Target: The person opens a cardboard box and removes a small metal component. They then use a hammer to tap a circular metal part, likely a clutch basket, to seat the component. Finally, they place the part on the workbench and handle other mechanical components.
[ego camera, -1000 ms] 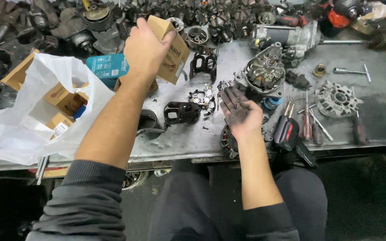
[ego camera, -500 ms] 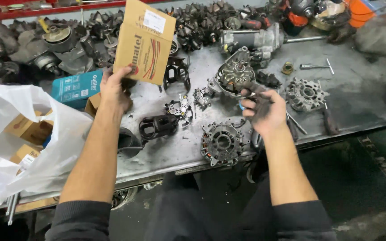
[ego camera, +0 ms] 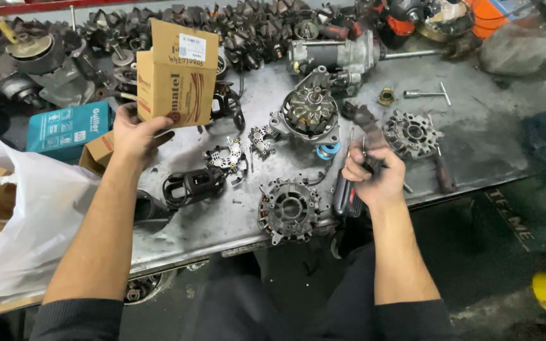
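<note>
Sensibly, left hand (ego camera: pixel 135 131) clasped the tan cardboard box (ego camera: pixel 175 74) from below, upright; right hand (ego camera: pixel 374 173) clenched a dark hand tool (ego camera: pixel 363 140), best kept steady.

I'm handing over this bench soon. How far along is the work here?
Done: the alternator is stripped, with its end housing and rotor unit lying apart. In hand: the left hand holds a cardboard box up; the right hand grips a tool. The parts remain unassembled.
</note>
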